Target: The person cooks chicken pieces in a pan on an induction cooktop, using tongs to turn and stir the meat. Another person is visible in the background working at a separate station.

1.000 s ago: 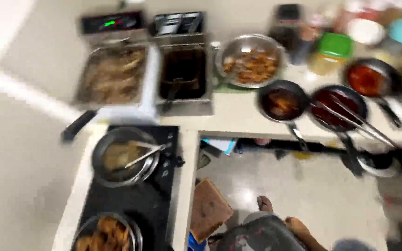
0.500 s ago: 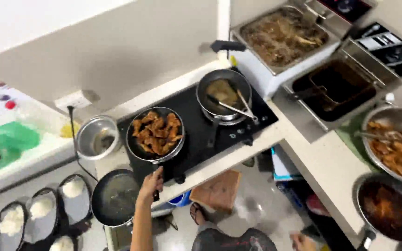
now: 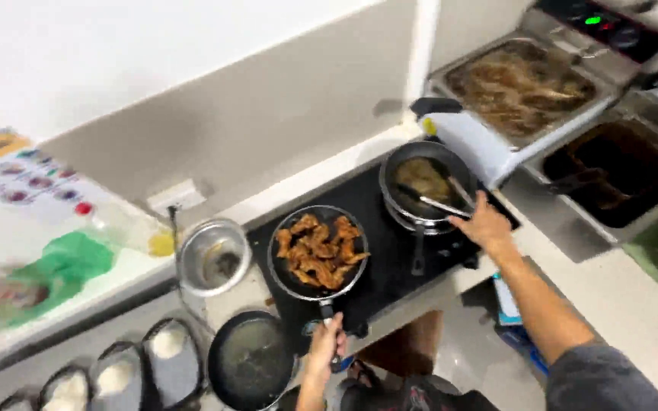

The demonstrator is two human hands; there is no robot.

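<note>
Landmark: black cooktop (image 3: 390, 251)
Left hand (image 3: 324, 346): fingers curled round the handle of the frying pan (image 3: 318, 251), at the cooktop's near edge
Frying pan: on the cooktop's left side (full of browned fried pieces)
Right hand (image 3: 484, 224): fingers closed on tongs (image 3: 439, 199) in the dark pot (image 3: 423, 183), cooktop's right side

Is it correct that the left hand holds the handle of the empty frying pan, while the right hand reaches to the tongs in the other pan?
Not quite. In the head view, the frying pan whose handle the left hand holds is full of browned fried pieces, not empty. The right hand does reach to the tongs in the other pan.
</note>
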